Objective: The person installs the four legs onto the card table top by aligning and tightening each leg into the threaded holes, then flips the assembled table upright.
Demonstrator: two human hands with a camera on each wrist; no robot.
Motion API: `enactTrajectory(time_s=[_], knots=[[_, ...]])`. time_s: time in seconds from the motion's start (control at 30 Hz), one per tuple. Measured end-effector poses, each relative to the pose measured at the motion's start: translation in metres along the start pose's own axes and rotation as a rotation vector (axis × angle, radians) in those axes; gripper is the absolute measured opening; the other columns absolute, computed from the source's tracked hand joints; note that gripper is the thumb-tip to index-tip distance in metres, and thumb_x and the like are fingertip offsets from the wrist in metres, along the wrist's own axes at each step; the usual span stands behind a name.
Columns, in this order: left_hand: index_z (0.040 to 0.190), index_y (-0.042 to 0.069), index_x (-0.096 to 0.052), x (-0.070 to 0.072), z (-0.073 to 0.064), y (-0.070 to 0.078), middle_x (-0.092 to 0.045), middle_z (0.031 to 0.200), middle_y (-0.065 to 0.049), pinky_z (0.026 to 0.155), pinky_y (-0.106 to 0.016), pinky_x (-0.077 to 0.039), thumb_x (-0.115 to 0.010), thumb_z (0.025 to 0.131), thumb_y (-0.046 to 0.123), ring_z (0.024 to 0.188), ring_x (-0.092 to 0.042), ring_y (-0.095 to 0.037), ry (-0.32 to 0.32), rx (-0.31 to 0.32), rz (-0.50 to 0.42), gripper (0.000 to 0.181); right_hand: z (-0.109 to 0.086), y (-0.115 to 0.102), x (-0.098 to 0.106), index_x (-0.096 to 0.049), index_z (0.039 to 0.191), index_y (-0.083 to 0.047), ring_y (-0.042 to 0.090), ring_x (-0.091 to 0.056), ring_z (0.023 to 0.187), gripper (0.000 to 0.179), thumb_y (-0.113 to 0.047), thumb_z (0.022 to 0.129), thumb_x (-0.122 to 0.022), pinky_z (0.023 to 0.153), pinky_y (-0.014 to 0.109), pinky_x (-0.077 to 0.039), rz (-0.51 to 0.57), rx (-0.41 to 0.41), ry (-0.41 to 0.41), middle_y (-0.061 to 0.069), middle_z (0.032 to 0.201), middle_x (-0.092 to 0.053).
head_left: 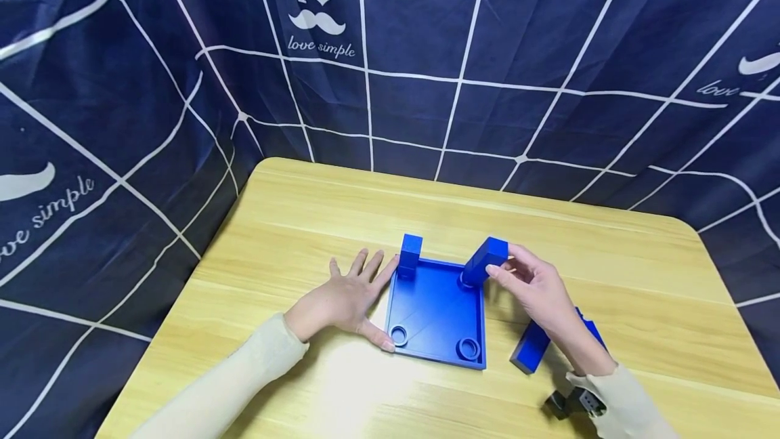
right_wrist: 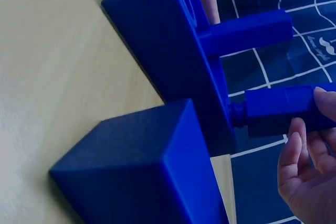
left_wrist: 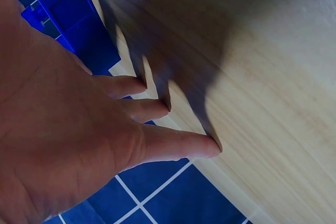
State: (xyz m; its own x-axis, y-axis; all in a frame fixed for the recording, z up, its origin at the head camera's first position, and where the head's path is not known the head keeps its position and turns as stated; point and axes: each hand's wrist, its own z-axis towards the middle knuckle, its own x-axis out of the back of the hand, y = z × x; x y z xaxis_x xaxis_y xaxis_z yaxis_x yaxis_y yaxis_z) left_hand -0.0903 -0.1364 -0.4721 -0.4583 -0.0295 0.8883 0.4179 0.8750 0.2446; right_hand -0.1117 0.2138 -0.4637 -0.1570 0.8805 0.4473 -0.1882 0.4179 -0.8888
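Note:
A square blue tray-like base (head_left: 435,314) with a low rim lies on the table. One blue square post (head_left: 410,256) stands upright at its far left corner. My right hand (head_left: 536,290) grips a second blue post (head_left: 485,261), tilted slightly, whose lower end meets the ring at the far right corner; the right wrist view shows the thumb and fingers around this post (right_wrist: 283,109). Raised rings (head_left: 468,349) mark the two near corners. With fingers spread, my left hand (head_left: 344,300) rests at the left edge of the base, thumb by the near left corner.
To the right, partly under my right forearm, lie a blue block (head_left: 531,347) and another blue piece (head_left: 590,330). Dark cloth with white lines (head_left: 414,107) hangs behind and left of the wooden table (head_left: 292,208).

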Motion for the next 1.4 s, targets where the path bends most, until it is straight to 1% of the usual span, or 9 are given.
enactTrajectory(time_s=[0.17,0.23,0.47,0.53,0.7,0.93,1.07,1.3,1.4], knots=[[0.177,0.021,0.008,-0.001,0.0,-0.001,-0.004,0.181,-0.021,0.109,-0.092,-0.014,-0.078,0.069,0.091,0.164,-0.003,-0.049,0.0,0.001,0.01,0.155,-0.002,-0.002,0.0,-0.074,0.138,-0.01,0.018,-0.066,0.087,0.033,-0.021,0.106,-0.076,0.073,0.023,-0.052,-0.047,0.022,0.015,0.008,0.103,-0.071],[0.177,0.021,0.007,-0.002,-0.001,-0.001,-0.005,0.181,-0.021,0.109,-0.091,-0.015,-0.078,0.068,0.091,0.164,-0.003,-0.049,0.004,0.0,0.014,0.155,-0.002,-0.003,-0.002,-0.075,0.137,-0.01,0.018,-0.065,0.088,0.034,-0.02,0.105,-0.078,0.074,0.022,-0.053,-0.058,0.033,0.027,0.006,0.105,-0.069],[0.176,0.021,0.009,-0.001,-0.002,-0.002,-0.003,0.181,-0.021,0.109,-0.092,-0.014,-0.078,0.069,0.091,0.164,-0.002,-0.049,0.004,-0.004,0.018,0.155,-0.005,-0.007,-0.008,-0.079,0.121,-0.013,0.018,-0.063,0.087,0.024,-0.021,0.099,-0.085,0.072,0.021,-0.052,-0.129,0.057,0.089,0.006,0.1,-0.065],[0.176,0.022,0.009,-0.001,-0.002,-0.002,-0.003,0.181,-0.02,0.11,-0.091,-0.014,-0.078,0.069,0.091,0.164,-0.001,-0.049,0.002,-0.003,0.021,0.155,-0.006,-0.007,-0.01,-0.08,0.124,-0.015,0.018,-0.062,0.086,0.027,-0.021,0.098,-0.086,0.071,0.022,-0.051,-0.139,0.069,0.097,0.006,0.099,-0.064],[0.176,0.023,0.01,-0.003,-0.002,-0.002,-0.002,0.181,-0.021,0.11,-0.091,-0.014,-0.077,0.07,0.091,0.164,0.0,-0.048,-0.002,-0.013,0.02,0.153,-0.006,-0.005,-0.011,-0.075,0.141,-0.019,0.018,-0.059,0.083,0.045,-0.018,0.098,-0.086,0.067,0.024,-0.048,-0.135,0.09,0.091,0.008,0.099,-0.061],[0.176,0.023,0.009,-0.006,-0.003,-0.004,-0.002,0.181,-0.021,0.11,-0.091,-0.014,-0.078,0.07,0.091,0.164,-0.001,-0.048,0.009,-0.011,0.017,0.154,-0.003,-0.007,-0.014,-0.078,0.123,-0.018,0.015,-0.065,0.082,0.035,-0.025,0.092,-0.092,0.07,0.022,-0.052,-0.17,0.064,0.11,0.003,0.092,-0.068],[0.176,0.023,0.01,-0.005,-0.005,-0.004,-0.002,0.181,-0.02,0.11,-0.091,-0.014,-0.078,0.07,0.091,0.164,-0.001,-0.048,0.008,-0.011,0.018,0.154,-0.003,-0.009,-0.015,-0.077,0.124,-0.018,0.016,-0.066,0.081,0.038,-0.026,0.091,-0.094,0.07,0.022,-0.053,-0.176,0.063,0.111,0.002,0.089,-0.071],[0.176,0.023,0.01,-0.008,-0.006,-0.004,-0.002,0.181,-0.02,0.11,-0.091,-0.014,-0.076,0.07,0.092,0.164,-0.001,-0.048,0.006,-0.013,0.035,0.153,-0.007,-0.01,-0.02,-0.07,0.108,-0.01,0.016,-0.065,0.076,0.029,-0.019,0.091,-0.093,0.067,0.02,-0.051,-0.177,0.076,0.148,0.004,0.085,-0.07],[0.176,0.023,0.01,-0.009,-0.006,-0.004,-0.002,0.181,-0.02,0.111,-0.091,-0.014,-0.076,0.07,0.092,0.164,-0.001,-0.048,0.009,-0.014,0.033,0.153,-0.007,-0.01,-0.022,-0.07,0.107,-0.01,0.017,-0.065,0.078,0.028,-0.018,0.092,-0.092,0.068,0.02,-0.052,-0.189,0.088,0.152,0.003,0.09,-0.069]])
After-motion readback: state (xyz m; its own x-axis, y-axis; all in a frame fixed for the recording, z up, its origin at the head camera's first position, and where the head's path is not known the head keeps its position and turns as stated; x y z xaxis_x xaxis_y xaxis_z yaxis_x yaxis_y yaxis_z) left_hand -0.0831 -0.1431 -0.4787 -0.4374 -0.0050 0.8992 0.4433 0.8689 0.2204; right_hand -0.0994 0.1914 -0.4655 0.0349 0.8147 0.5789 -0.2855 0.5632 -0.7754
